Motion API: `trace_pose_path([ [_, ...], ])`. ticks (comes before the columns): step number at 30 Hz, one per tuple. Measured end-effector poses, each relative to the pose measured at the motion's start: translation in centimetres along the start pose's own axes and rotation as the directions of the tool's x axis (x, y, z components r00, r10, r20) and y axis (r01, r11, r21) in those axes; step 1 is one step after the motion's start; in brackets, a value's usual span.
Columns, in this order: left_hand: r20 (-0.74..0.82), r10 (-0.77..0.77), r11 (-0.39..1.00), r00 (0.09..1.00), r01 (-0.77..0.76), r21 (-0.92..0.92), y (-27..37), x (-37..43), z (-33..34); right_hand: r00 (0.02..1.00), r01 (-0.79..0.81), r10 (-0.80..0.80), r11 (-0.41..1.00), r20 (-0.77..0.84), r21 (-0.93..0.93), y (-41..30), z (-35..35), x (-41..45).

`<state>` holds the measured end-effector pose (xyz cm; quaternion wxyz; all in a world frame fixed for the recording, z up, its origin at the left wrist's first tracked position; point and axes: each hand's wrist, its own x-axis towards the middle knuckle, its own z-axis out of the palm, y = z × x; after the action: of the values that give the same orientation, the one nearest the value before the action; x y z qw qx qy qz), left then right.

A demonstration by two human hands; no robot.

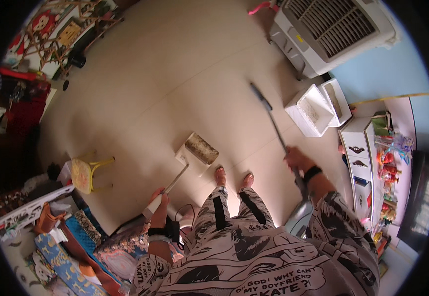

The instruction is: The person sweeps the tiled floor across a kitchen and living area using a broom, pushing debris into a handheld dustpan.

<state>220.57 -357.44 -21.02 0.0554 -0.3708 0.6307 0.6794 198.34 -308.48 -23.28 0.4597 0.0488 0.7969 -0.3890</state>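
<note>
My left hand (159, 207) is closed around the handle of a long-handled dustpan (181, 154), whose pan rests on the tiled floor in front of my feet. Dark debris shows in the pan's open part. In my right hand (299, 160) is the long grey pole of a broom or brush (260, 97). Its narrow dark head is over the floor, up and to the left of that hand, apart from the dustpan. The pole's other end runs back beside my right side.
White foam boxes (312, 111) stand at the right, below an air cooler (321, 33). A white drawer cabinet (358, 148) lines the right side. To the left are a small yellow-legged stool (82, 175), a folding rack (57, 40) and a cloth-covered seat (122, 251).
</note>
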Motion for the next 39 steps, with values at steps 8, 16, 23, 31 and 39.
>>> trace_pose_path([
  [8, -0.176, 0.102, 0.991, 0.979, -0.116, -0.071, -0.9, 1.6, -0.6, 0.929, 0.062, -0.013, 0.991, 0.370, -0.120, -0.2, 10.5, -13.0],
  [16, -0.232, 0.100, 0.993, 0.968, -0.080, 0.091, -3.4, -4.5, -3.6, 0.952, -0.142, 0.152, 0.988, 0.268, -0.056, -10.5, 2.0, -9.1],
  [23, -0.295, 0.068, 0.998, 0.953, -0.070, 0.004, -5.5, -7.5, -3.7, 0.999, -0.048, 0.049, 0.996, -0.012, 0.070, -13.7, -4.0, 9.6],
  [31, -0.503, -0.054, 0.976, 0.862, -0.061, -0.209, -6.9, -8.5, -4.6, 0.905, 0.182, 0.101, 0.786, 0.414, -0.590, -7.9, 9.4, -1.7],
  [39, -0.574, 0.015, 0.936, 0.819, -0.213, -0.279, -6.2, -5.5, -4.9, 0.752, 0.394, -0.120, 0.870, 0.648, -0.296, -13.6, 8.2, -7.4],
])
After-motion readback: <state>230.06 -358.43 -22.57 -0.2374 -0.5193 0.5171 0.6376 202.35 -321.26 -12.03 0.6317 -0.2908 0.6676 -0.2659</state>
